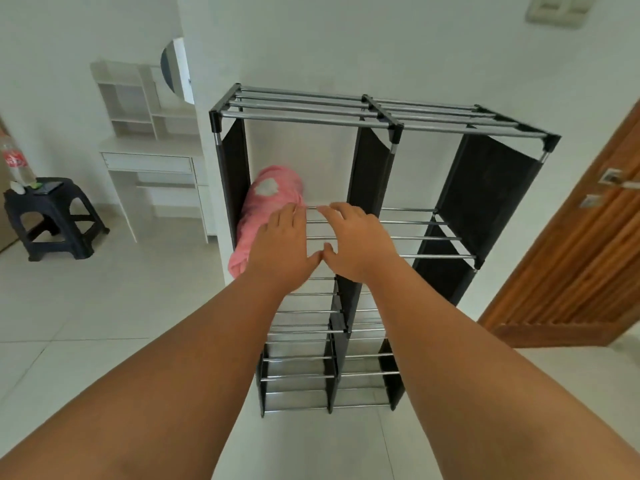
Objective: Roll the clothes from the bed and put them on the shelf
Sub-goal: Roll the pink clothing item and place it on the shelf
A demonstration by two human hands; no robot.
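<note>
A rolled pink garment with a white patch lies on the second tier of the black and metal shelf, against the left fabric wall of the left compartment. My left hand hovers flat at the roll's right side, fingers apart, touching or almost touching it. My right hand is spread open over the tier's metal bars, just right of the left hand, with thumbs nearly meeting. Neither hand holds anything.
The shelf stands against a white wall, with several lower tiers of bare bars. A white dresser with a round mirror is to the left. A dark stool carries a bottle. A wooden door is on the right.
</note>
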